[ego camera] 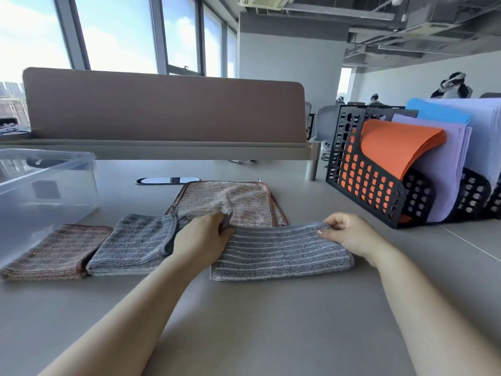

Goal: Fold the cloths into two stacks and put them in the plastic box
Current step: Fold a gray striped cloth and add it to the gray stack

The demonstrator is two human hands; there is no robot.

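gripping: left hand (202, 237) and right hand (349, 232) pinch far corners of grey cloth (282, 253)
near left: folded brown cloth (54, 251) beside folded grey cloth (132, 245)
far left: plastic box (48, 191)

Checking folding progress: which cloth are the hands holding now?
The long grey striped cloth in front, its far corners pinched by the left hand and right hand. The smaller folded grey cloth, folded brown cloth and beige cloth behind are not held.

Head-worn view, facing forward and down, close over desk (244, 335)
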